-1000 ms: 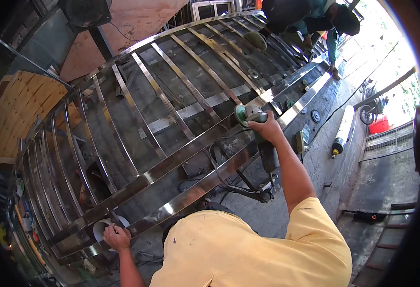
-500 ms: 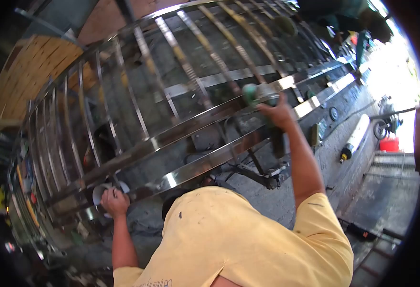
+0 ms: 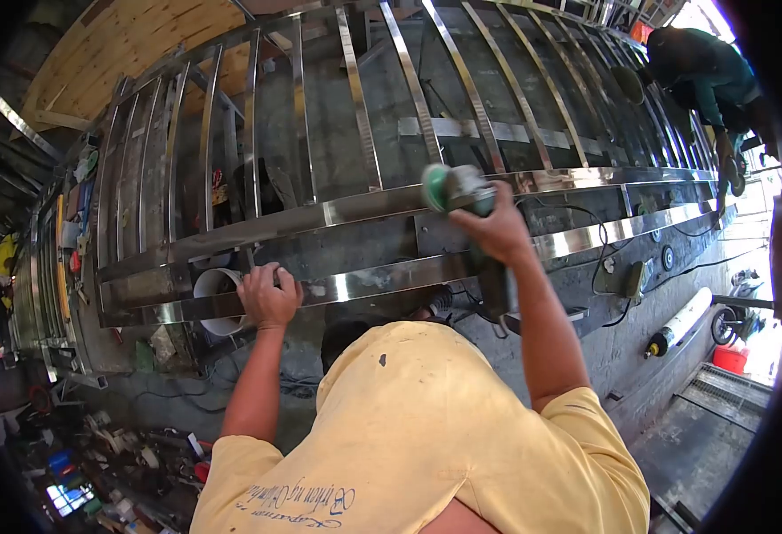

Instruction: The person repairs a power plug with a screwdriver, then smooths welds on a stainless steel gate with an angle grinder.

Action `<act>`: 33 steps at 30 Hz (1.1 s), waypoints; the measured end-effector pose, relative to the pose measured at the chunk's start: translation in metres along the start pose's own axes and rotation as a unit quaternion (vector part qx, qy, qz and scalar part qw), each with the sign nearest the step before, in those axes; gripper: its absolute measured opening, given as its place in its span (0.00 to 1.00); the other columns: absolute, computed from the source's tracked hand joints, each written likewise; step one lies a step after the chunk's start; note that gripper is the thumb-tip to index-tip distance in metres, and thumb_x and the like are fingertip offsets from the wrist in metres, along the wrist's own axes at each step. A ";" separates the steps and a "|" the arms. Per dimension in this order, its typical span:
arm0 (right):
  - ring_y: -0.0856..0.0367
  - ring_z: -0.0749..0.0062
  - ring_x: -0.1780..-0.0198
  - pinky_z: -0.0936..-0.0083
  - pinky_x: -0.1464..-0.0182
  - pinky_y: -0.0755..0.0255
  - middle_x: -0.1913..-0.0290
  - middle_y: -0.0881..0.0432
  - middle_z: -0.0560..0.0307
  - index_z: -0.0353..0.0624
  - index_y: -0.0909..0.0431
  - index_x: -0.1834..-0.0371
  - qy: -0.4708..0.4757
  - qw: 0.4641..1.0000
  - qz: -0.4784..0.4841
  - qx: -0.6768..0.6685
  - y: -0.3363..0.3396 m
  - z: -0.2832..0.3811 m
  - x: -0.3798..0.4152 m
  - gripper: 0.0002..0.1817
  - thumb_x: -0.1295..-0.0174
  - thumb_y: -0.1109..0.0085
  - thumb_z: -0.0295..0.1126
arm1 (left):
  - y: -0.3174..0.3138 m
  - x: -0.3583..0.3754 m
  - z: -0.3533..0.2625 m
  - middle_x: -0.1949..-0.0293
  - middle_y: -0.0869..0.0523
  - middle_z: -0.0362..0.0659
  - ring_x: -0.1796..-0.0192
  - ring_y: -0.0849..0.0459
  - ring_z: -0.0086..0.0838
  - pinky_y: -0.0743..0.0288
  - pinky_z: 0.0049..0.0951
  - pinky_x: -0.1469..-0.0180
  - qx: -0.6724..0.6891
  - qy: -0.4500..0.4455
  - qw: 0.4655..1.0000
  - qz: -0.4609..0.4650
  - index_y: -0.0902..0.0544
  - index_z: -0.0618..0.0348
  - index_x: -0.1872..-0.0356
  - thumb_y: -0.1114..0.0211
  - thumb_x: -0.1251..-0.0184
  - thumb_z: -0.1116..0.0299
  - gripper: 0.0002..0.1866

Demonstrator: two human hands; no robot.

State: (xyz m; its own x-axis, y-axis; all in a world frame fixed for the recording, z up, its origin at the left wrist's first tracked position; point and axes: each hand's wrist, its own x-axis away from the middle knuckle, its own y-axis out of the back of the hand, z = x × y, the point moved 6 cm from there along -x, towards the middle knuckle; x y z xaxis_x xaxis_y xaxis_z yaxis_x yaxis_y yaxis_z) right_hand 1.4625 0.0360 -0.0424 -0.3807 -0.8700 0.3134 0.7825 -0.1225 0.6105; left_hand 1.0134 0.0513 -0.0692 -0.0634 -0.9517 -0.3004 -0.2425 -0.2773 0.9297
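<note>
My right hand (image 3: 498, 227) is wrapped round an angle grinder (image 3: 469, 190) with a green disc. The disc is at the upper steel rail (image 3: 364, 206) of a long frame with shiny crossbars; motion blur hides whether they touch. My left hand (image 3: 269, 295) is curled over the lower steel rail (image 3: 391, 278), next to a white bucket (image 3: 216, 301) that is partly behind the rail.
A co-worker (image 3: 716, 76) bends over the frame's far right end. Plywood (image 3: 133, 49) lies at the upper left. A gas cylinder (image 3: 681, 320), a red bucket (image 3: 730, 358) and black cables are at the right. Scrap and tools clutter the lower left.
The view has turned and become sharper. The grinder in my right hand now appears further left, and my left hand further right, still at the lower rail. The co-worker shows more fully.
</note>
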 end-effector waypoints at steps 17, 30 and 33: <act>0.14 0.43 0.42 0.59 0.37 0.23 0.46 0.15 0.32 0.46 0.44 0.23 -0.087 0.996 0.025 -0.008 -0.134 0.076 0.193 0.59 0.54 0.17 0.54 | 0.043 -0.018 0.159 0.59 0.17 0.49 0.55 0.17 0.46 0.23 0.45 0.51 0.190 -0.092 0.977 0.018 0.16 0.62 0.50 0.39 0.25 0.64 0.13; 0.13 0.40 0.44 0.58 0.40 0.22 0.48 0.14 0.30 0.42 0.44 0.25 -0.095 0.994 -0.045 0.011 -0.144 0.081 0.201 0.57 0.51 0.18 0.54 | 0.038 -0.018 0.156 0.56 0.15 0.49 0.53 0.16 0.49 0.22 0.48 0.49 0.123 -0.078 0.989 0.009 0.15 0.60 0.51 0.39 0.25 0.59 0.15; 0.13 0.37 0.44 0.57 0.40 0.22 0.51 0.13 0.30 0.43 0.45 0.24 -0.039 0.996 0.059 -0.050 -0.198 0.119 0.215 0.57 0.51 0.19 0.54 | 0.032 -0.018 0.161 0.56 0.15 0.49 0.54 0.15 0.49 0.22 0.48 0.50 0.143 -0.060 0.987 0.040 0.15 0.60 0.51 0.39 0.25 0.59 0.15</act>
State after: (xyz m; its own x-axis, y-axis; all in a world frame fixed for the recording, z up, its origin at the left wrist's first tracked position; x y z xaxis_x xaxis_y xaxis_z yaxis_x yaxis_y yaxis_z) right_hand 1.1668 -0.0702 -0.0095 -0.3177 -0.8421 0.4358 0.8672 -0.0722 0.4927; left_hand 0.8507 0.0804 -0.0681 -0.2037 -0.9418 -0.2673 -0.4945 -0.1367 0.8584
